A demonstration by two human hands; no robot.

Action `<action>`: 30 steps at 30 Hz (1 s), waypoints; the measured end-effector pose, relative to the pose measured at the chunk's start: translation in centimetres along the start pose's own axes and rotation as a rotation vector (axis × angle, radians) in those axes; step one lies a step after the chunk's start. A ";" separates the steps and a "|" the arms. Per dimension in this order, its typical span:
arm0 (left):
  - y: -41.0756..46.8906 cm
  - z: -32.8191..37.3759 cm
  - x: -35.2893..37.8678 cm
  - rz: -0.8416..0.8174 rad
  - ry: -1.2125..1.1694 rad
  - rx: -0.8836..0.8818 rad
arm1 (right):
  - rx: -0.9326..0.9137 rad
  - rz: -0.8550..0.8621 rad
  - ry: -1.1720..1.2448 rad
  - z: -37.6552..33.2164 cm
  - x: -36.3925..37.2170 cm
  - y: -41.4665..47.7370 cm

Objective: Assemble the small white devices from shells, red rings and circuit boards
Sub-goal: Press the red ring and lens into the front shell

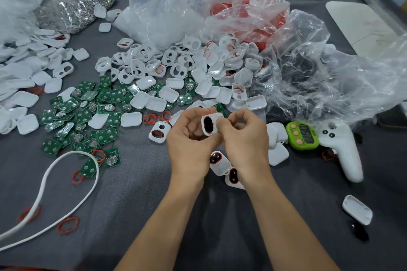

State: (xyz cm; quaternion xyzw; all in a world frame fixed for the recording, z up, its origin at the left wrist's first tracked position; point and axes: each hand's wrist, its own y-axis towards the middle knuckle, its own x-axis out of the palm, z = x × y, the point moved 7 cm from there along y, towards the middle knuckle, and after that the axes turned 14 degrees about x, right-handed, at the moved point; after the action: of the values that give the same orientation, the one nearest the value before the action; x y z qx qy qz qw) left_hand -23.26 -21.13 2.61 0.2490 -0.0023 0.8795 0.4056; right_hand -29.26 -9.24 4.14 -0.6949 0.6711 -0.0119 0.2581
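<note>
the left hand (189,136) curls its fingers and thumb round a small white plastic shell with a red ring set in its dark oval opening (209,125), held up above the grey cloth-covered counter (143,187). the right hand (246,138) meets it from the other side, thumb and bent fingers pinching the shell's right edge, so both hands have hold of the same piece. just below the wrists lie two closed white devices with red-rimmed dark windows (217,161), touching each other on the counter. left of the hands rests a white shell half with two holes (157,132), and just beyond it a few loose thin red rubber rings (152,118). further left spreads a scatter of green square circuit boards with silver domes (88,112), and behind the hands a heap of white shell halves (176,66) runs up to crumpled clear plastic bags, one of them holding red rings (248,15). right of the hands stand a green digital timer with pink buttons (302,135) and, beside it, a white handheld controller (343,152). a white cable (44,193) loops across the near left of the counter.
</note>
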 end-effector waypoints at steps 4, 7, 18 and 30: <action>0.0 0.0 0.5 -0.092 -0.019 -0.023 | 0.063 -0.123 0.116 0.3 0.2 0.1; 0.0 0.2 0.8 -0.138 -0.037 -0.033 | 0.019 -0.088 0.129 -0.1 -0.6 0.1; -0.2 0.1 1.3 -0.179 -0.321 -0.135 | 0.090 -0.367 0.330 -1.0 -0.4 -0.3; 0.5 -0.4 0.9 -0.296 -0.279 -0.145 | 0.055 -0.398 0.284 -0.7 -0.3 0.2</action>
State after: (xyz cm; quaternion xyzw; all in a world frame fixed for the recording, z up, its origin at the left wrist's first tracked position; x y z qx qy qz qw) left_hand -24.25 -20.78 2.78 0.3361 -0.0853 0.7650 0.5427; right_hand -29.71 -9.20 4.72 -0.7975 0.5498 -0.1783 0.1726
